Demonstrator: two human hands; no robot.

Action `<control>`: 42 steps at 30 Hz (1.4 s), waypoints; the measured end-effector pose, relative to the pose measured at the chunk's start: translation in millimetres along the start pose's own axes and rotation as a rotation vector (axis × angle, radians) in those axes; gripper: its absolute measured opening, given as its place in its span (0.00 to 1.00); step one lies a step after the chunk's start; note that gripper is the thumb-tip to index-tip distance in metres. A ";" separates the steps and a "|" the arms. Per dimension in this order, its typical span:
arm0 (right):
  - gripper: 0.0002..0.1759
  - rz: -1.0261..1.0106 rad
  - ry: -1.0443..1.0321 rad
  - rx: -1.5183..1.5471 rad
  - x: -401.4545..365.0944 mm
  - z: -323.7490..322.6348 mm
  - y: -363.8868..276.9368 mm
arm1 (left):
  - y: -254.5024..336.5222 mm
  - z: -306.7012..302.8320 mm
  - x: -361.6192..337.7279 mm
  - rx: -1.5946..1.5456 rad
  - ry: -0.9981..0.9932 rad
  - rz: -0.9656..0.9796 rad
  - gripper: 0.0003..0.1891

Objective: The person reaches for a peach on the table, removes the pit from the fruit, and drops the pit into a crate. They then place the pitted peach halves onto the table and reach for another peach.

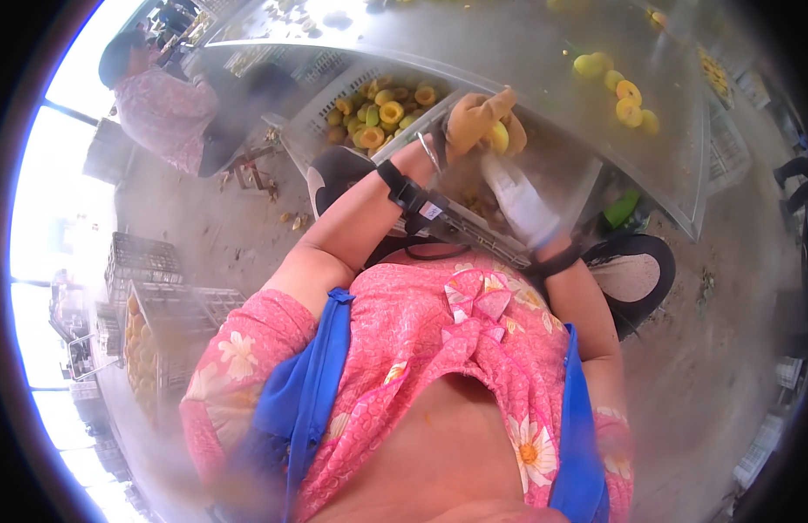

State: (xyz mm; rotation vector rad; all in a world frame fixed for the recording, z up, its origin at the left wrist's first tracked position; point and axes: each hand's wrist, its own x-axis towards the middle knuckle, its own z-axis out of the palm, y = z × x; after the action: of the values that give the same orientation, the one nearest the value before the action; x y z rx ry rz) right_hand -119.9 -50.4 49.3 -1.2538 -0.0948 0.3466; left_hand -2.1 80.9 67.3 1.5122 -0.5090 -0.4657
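Right of the crate (332, 94): one peach (500, 138), likely soft and slippery, gripped round its middle by my left hand (474, 120); fingers of my right hand (519, 205), cannot tell.

Steel table (474, 44), halved yellow fruit (629, 98)

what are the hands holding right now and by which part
The tan-gloved left hand grips a yellow fruit round its sides, fingers curled over it. Whether the white-gloved right hand holds anything cannot be told.
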 end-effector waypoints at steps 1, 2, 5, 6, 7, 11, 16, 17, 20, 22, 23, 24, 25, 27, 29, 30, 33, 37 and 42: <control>0.21 0.116 -0.028 0.106 -1.7 0.9 -4.4 | -0.6 -0.1 0.1 -0.009 0.012 0.006 0.33; 0.21 0.232 -0.055 0.211 -2.5 1.5 -6.7 | -1.0 -0.1 -0.5 -0.018 0.024 0.011 0.33; 0.23 0.398 -0.232 0.461 5.4 -8.7 0.9 | -0.7 2.1 -6.5 -0.155 0.010 0.062 0.33; 0.23 0.406 -0.298 0.566 9.0 -12.1 6.3 | -6.6 0.5 -5.6 -0.251 -0.022 0.067 0.32; 0.23 0.412 -0.365 0.670 13.3 -14.8 11.2 | -9.4 0.1 -5.6 -0.347 -0.055 0.075 0.32; 0.23 0.379 -0.543 0.917 20.8 -21.6 22.8 | -3.6 12.8 -12.2 -0.726 0.073 -0.079 0.31; 0.23 0.302 -0.587 0.940 22.1 -30.3 32.6 | -8.1 9.7 -11.6 -0.901 0.156 -0.003 0.29; 0.23 0.282 -0.567 0.910 21.1 -31.3 37.5 | -9.3 5.6 -13.9 -0.925 0.165 0.041 0.28; 0.23 0.302 -0.494 0.866 19.4 -30.8 42.2 | -38.9 -60.7 1.1 -0.899 0.371 0.098 0.27; 0.22 0.450 -0.265 0.526 14.0 -25.4 35.1 | -14.7 -98.8 -26.0 -0.566 0.620 0.120 0.25; 0.21 0.445 -0.183 0.202 17.4 -20.7 39.3 | -25.0 -131.0 -27.0 -0.016 0.737 0.239 0.22; 0.21 0.431 -0.073 -0.119 17.2 -17.1 43.9 | -19.1 -149.4 -21.9 0.080 0.815 0.306 0.19; 0.21 0.384 -0.049 -0.336 12.0 -13.5 45.0 | -13.4 -168.1 -16.3 0.179 0.900 0.366 0.15; 0.29 -0.013 0.013 -0.927 21.5 -36.8 96.4 | 15.4 -173.3 -8.8 0.098 0.999 0.414 0.15; 0.29 0.011 -0.048 -1.040 12.6 -33.2 87.2 | 25.2 -161.2 13.5 0.513 0.823 0.455 0.17; 0.28 0.028 -0.128 -1.094 14.5 -32.2 83.4 | 29.4 -144.2 25.9 0.711 0.709 0.487 0.17; 0.28 -0.135 -0.184 -1.221 35.4 -40.3 125.2 | 65.8 -42.2 60.7 0.939 0.431 0.472 0.21; 0.29 0.042 -0.162 -1.134 16.8 -10.1 54.0 | 81.0 54.7 113.0 1.056 0.005 0.422 0.28; 0.33 0.119 -0.129 -1.093 17.2 2.0 49.5 | 71.2 95.7 153.4 1.246 -0.133 0.363 0.25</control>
State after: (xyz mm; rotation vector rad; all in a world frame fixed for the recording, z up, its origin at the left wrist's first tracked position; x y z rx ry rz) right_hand -114.3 -30.0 1.2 -2.3224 -0.3526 0.5028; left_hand 64.9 -85.4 142.1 2.4867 -1.2952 0.1111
